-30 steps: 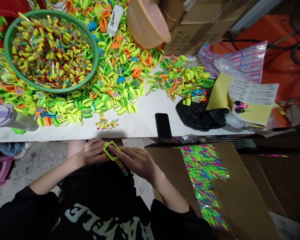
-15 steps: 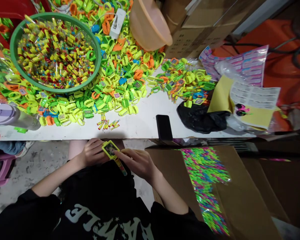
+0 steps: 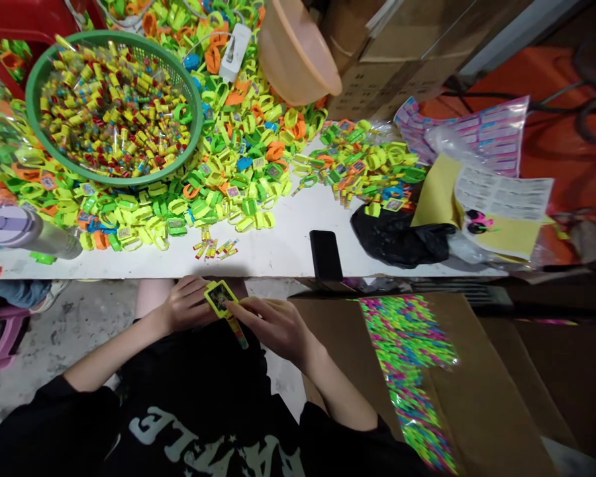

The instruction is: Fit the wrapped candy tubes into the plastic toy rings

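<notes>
Over my lap, below the table's front edge, I hold a yellow toy watch point(image 3: 220, 297) with a dark picture on its face. My left hand point(image 3: 189, 306) is closed on its left side. From the right, my right hand point(image 3: 272, 320) pinches its lower corner. A small tube point(image 3: 238, 332) with coloured bits inside sticks out beneath the watch, pointing down and right; how it is joined is hidden by the fingers. On the table just ahead lies a small group of yellow and red candy tubes point(image 3: 211, 249).
A green basket point(image 3: 197, 126) of small tubes stands amid heaped toy watches point(image 3: 248, 192). Nearby are a bottle point(image 3: 32, 232), a phone point(image 3: 326, 255), a black bag point(image 3: 400, 235) and a peach basin point(image 3: 298, 56). A carton point(image 3: 481, 377) with bright packets stands at right.
Both hands stay nearly in place. The tube below the watch has shifted slightly left. The whole view has moved a little.
</notes>
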Action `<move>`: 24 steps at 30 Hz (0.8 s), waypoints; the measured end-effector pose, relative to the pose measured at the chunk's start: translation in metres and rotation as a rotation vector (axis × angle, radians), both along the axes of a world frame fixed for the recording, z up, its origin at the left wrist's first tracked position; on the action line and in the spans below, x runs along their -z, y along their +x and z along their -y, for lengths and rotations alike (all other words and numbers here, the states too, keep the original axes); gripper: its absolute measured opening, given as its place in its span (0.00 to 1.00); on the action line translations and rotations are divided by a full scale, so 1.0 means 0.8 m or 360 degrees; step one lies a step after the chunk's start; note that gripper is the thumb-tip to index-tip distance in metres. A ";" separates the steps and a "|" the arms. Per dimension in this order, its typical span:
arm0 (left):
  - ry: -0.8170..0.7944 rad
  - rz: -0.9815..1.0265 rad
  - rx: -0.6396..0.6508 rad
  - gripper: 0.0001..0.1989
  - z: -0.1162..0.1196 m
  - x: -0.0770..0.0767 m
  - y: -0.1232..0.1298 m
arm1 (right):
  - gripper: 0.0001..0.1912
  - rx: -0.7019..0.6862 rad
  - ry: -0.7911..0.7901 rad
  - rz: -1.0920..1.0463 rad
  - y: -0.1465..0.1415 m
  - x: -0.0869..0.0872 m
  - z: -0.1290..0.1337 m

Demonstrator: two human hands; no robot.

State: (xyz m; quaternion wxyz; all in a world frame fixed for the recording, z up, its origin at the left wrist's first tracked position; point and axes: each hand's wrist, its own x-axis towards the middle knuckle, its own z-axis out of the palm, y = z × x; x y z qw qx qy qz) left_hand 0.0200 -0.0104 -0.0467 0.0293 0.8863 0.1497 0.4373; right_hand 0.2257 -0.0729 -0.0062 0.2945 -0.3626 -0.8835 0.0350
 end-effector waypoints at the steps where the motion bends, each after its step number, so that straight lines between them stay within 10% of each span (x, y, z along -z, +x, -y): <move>1: -0.0032 -0.0015 0.0003 0.09 0.000 -0.001 0.000 | 0.22 0.0007 0.0016 -0.0001 0.000 0.002 0.000; 9: -0.0879 0.0089 0.0077 0.16 0.024 0.017 -0.020 | 0.18 -0.0023 -0.0106 0.0044 -0.022 0.030 -0.003; 16: -0.2009 0.0423 -0.0604 0.20 0.068 0.064 -0.061 | 0.17 -0.0113 -0.0498 0.0145 -0.079 0.089 -0.005; 24: -0.2330 0.0734 -0.1226 0.21 0.083 0.105 -0.138 | 0.16 0.0506 -0.1554 0.0496 -0.112 0.188 -0.016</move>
